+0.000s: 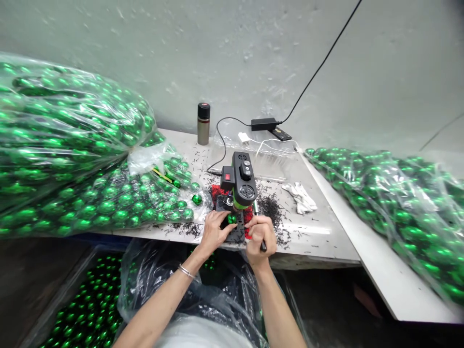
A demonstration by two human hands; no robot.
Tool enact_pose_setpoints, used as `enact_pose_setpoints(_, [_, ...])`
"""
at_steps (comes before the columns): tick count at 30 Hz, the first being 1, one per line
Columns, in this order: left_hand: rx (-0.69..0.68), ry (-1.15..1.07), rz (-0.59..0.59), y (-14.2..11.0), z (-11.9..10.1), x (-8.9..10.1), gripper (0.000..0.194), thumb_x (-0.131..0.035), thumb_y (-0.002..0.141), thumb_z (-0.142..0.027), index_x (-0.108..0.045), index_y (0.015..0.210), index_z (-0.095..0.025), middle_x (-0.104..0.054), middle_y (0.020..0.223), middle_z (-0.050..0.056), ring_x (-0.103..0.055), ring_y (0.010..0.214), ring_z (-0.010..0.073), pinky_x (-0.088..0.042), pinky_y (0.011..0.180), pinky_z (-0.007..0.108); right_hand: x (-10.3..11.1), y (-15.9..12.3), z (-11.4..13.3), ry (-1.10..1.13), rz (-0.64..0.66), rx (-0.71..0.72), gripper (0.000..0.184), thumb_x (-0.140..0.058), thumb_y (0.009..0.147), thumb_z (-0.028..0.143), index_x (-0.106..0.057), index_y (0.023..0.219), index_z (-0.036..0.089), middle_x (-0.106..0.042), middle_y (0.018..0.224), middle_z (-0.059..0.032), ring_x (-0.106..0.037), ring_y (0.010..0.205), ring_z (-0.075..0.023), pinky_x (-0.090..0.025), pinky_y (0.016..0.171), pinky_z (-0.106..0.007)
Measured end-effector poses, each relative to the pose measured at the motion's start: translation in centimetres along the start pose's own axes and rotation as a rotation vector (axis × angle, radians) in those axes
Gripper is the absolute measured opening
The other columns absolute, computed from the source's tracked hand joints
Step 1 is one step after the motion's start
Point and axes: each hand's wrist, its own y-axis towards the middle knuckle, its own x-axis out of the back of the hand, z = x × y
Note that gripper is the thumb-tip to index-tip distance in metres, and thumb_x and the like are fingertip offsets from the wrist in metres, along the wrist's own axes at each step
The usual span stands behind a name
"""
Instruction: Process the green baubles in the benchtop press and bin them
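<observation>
Under the head of a small black bench machine [243, 176] sits a shiny green bauble [231, 219]. My left hand [213, 231] closes on the bauble from the left, thumb and fingertips at its sides, on the machine's dark base [235, 238]. To the right of the base, my right hand [261, 237] is wrapped round a black handle [263, 247], whose end sticks out below the fist. Whether the handle joins the machine is hidden. Red bits [248, 212] and black shavings [270, 209] lie around the base.
Big clear bags of green baubles stand at left [72, 145] and right [395, 208]. A bottle [203, 124], a power adapter [264, 124] and a white glove [300, 197] are on the table [322, 232]. Below its front edge hangs an open plastic bag [159, 275].
</observation>
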Motion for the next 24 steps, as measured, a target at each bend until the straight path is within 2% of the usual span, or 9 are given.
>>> enact_pose_setpoints(4, [-0.063,-0.004,0.016,-2.2,-0.4,0.9,0.032,-0.063,0.091,-0.034,-0.064,0.121,-0.02,-0.07,0.114,0.011,-0.062,0.109,0.0275,-0.046,0.1,0.047,0.4,2.0,1.6,0.008,0.017,-0.098,0.028,-0.043,0.096,0.015,-0.051,0.069,0.021,-0.058,0.074,-0.0014,-0.057,0.066,-0.0136,-0.046,0.059,-0.029])
enact_pose_setpoints(8, [-0.126,0.065,0.008,-3.9,-0.2,3.2,0.049,-0.061,0.092,-0.037,-0.053,0.137,-0.02,-0.062,0.132,0.015,-0.056,0.123,0.0301,-0.043,0.104,0.048,0.3,1.2,1.3,0.006,0.03,-0.094,0.026,-0.044,0.095,0.014,-0.054,0.071,0.02,-0.059,0.075,-0.0016,-0.058,0.066,-0.0134,-0.046,0.059,-0.029])
enact_pose_setpoints(10, [-0.098,0.14,-0.069,-2.9,0.4,4.7,0.044,-0.057,0.094,-0.035,-0.054,0.135,-0.02,-0.061,0.134,0.016,-0.055,0.125,0.0307,-0.041,0.105,0.048,0.1,0.4,0.9,0.022,0.012,-0.109,0.027,-0.043,0.095,0.014,-0.054,0.072,0.02,-0.059,0.078,-0.002,-0.058,0.065,-0.0134,-0.047,0.059,-0.03])
enact_pose_setpoints(13, [0.057,0.314,-0.18,0.6,2.0,6.6,0.033,-0.05,0.096,-0.028,-0.062,0.125,-0.018,-0.062,0.13,0.018,-0.056,0.121,0.034,-0.042,0.101,0.051,-0.2,-0.5,0.5,0.053,-0.016,-0.13,0.028,-0.042,0.095,0.015,-0.053,0.071,0.02,-0.059,0.079,-0.002,-0.058,0.065,-0.0135,-0.049,0.06,-0.031])
enact_pose_setpoints(16, [0.172,0.456,-0.065,4.2,3.7,7.4,0.027,-0.056,0.09,-0.024,-0.066,0.113,-0.013,-0.069,0.11,0.021,-0.061,0.109,0.0391,-0.042,0.095,0.055,-0.2,-0.4,0.5,0.049,-0.01,-0.122,0.027,-0.043,0.095,0.014,-0.054,0.071,0.02,-0.059,0.078,-0.002,-0.058,0.065,-0.0132,-0.049,0.059,-0.03])
enact_pose_setpoints(18, [0.172,0.474,0.03,5.6,4.6,7.4,0.024,-0.062,0.086,-0.025,-0.068,0.106,-0.014,-0.071,0.096,0.019,-0.064,0.101,0.0396,-0.042,0.094,0.055,-0.1,-0.2,0.6,0.037,-0.003,-0.104,0.027,-0.043,0.095,0.015,-0.054,0.071,0.02,-0.059,0.078,-0.0021,-0.058,0.065,-0.0133,-0.048,0.058,-0.029])
enact_pose_setpoints(21, [0.145,0.372,0.041,6.3,5.2,7.4,0.021,-0.068,0.082,-0.03,-0.07,0.099,-0.018,-0.073,0.091,0.015,-0.066,0.096,0.0356,-0.046,0.091,0.049,0.0,0.1,0.8,0.019,0.002,-0.077,0.028,-0.043,0.095,0.014,-0.053,0.07,0.02,-0.059,0.076,-0.002,-0.058,0.067,-0.0135,-0.048,0.058,-0.029])
enact_pose_setpoints(24, [0.244,0.061,0.01,5.7,4.7,7.8,0.031,-0.071,0.08,-0.039,-0.071,0.104,-0.02,-0.074,0.095,0.01,-0.067,0.091,0.0287,-0.051,0.086,0.041,-0.1,0.0,0.7,0.006,0.003,-0.067,0.028,-0.043,0.095,0.013,-0.053,0.07,0.02,-0.058,0.075,-0.0017,-0.058,0.068,-0.0136,-0.048,0.059,-0.028])
